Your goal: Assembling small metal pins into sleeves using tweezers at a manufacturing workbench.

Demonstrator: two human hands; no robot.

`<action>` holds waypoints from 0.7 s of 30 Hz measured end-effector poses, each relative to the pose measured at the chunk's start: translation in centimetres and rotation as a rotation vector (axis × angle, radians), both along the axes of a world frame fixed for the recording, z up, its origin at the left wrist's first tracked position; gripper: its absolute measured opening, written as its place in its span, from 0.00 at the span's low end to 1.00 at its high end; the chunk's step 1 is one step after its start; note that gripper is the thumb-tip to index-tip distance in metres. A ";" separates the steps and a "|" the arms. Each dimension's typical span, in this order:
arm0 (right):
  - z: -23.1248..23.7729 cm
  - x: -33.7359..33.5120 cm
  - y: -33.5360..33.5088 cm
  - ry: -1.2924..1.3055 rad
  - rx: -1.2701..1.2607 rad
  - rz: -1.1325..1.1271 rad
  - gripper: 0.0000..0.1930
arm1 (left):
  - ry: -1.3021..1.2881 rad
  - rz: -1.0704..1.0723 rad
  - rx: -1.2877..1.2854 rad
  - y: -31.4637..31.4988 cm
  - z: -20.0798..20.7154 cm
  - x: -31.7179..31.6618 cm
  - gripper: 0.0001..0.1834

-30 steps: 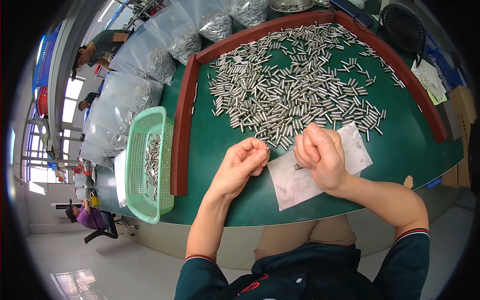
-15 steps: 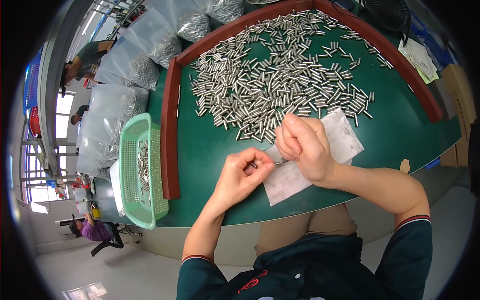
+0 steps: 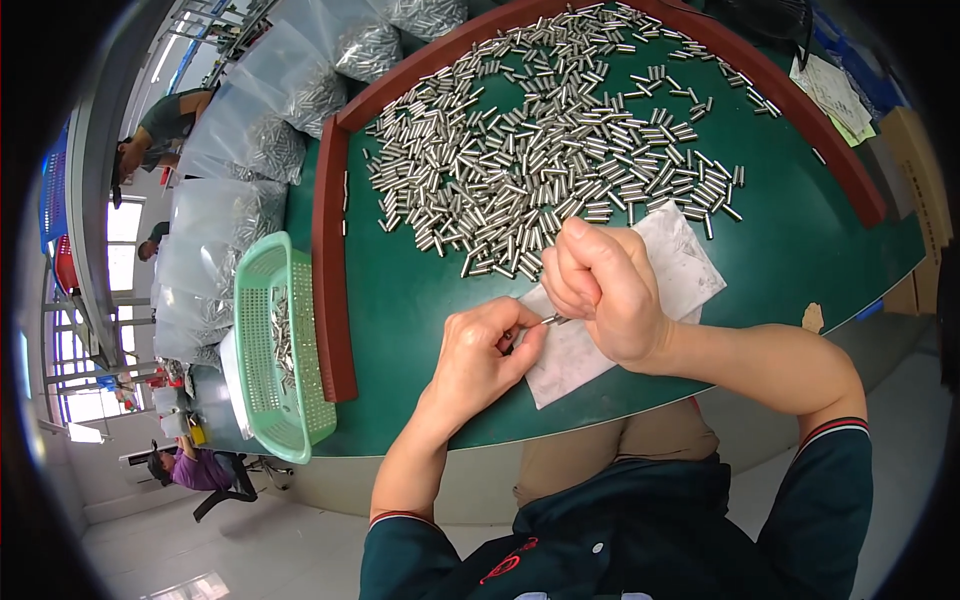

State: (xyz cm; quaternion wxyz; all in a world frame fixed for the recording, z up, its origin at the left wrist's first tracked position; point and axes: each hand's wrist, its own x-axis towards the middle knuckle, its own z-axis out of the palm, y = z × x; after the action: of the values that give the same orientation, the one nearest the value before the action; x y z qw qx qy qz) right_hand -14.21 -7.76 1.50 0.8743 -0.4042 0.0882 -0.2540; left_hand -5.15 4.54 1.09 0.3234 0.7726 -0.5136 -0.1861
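Observation:
My left hand [image 3: 478, 345] pinches a small shiny metal pin [image 3: 549, 320] between thumb and index finger, over a smudged white cloth or paper sheet [image 3: 570, 368]. Close beside it on the right, my right hand [image 3: 612, 290] is closed in a fist, thumb on top. What the fist holds, if anything, is hidden by its fingers; it meets the pin's right end. Beyond both hands, a wide heap of loose metal pins [image 3: 530, 160] is spread over the green tabletop [image 3: 400, 300].
A dark red raised border [image 3: 332, 270] surrounds the heap on the left, back and right. Left of it stands a green plastic basket [image 3: 255, 350] holding some pins. Clear bags of pins [image 3: 270, 150] line the far left. A cardboard box [image 3: 912, 170] is at right. Other people are in the background.
The view has shifted slightly. My left fingers have shifted a little around the pin, opening a gap in the grip behind it. My right fist stays closed beside it.

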 end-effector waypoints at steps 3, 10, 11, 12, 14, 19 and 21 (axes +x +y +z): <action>-0.1 -0.1 -0.1 -0.014 0.008 0.021 0.23 | 0.008 0.001 -0.010 0.0 -0.1 0.0 0.03; -0.3 0.0 0.1 -0.014 -0.012 -0.011 0.23 | 0.010 -0.004 -0.020 0.0 -0.2 0.2 0.03; -0.3 0.0 0.1 -0.023 -0.026 -0.009 0.22 | 0.011 -0.005 -0.023 0.0 -0.2 0.2 0.03; -0.4 0.0 0.1 -0.031 -0.040 -0.008 0.22 | 0.012 -0.003 -0.023 0.0 -0.2 0.2 0.03; -0.6 0.1 0.1 -0.032 -0.057 -0.006 0.22 | 0.037 -0.005 -0.022 -0.1 -0.3 0.3 0.03; -0.3 0.3 0.2 -0.051 -0.091 -0.008 0.22 | 0.068 0.017 -0.011 0.2 0.0 0.4 0.04; -0.1 0.3 0.1 -0.038 -0.065 -0.025 0.22 | 0.384 0.138 -0.021 0.5 1.0 0.8 0.04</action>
State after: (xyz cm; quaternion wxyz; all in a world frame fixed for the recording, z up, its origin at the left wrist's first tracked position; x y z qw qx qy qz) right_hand -13.92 -7.69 1.41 0.8590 -0.4263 0.0685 -0.2751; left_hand -4.33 5.02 2.06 0.4353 0.7530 -0.3901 -0.3022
